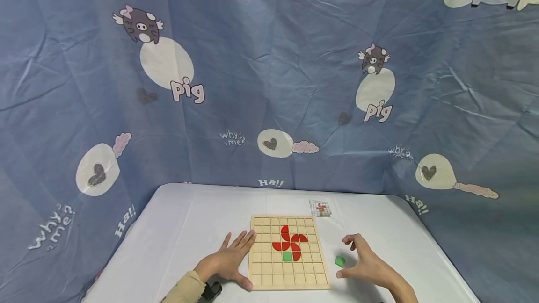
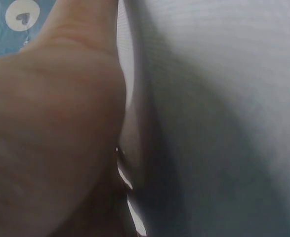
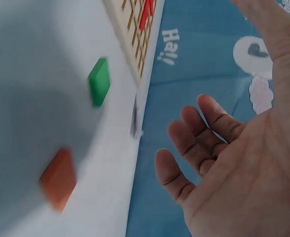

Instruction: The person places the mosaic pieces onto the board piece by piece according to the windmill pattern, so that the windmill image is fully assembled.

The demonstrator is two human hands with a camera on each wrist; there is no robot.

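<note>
A wooden grid board (image 1: 266, 280) lies on the table, bearing several red petal-shaped pieces (image 1: 285, 236) in a pinwheel and a green square tile (image 1: 287, 256) below its centre. My left hand (image 1: 229, 260) rests with outstretched fingers along the board's left edge. To the right of the board, my right hand (image 1: 367, 263) hovers with thumb and fingers spread around a loose green tile (image 1: 339, 261), holding nothing. In the right wrist view an orange tile (image 3: 59, 180) also lies on the table near that green tile; the hand hides it from the head view.
A small pattern card (image 1: 320, 208) with a red pinwheel picture lies behind the board's right corner. The white tablecloth (image 1: 202, 219) spreads around the board. A blue patterned curtain (image 1: 269, 83) stands behind the table and along its sides.
</note>
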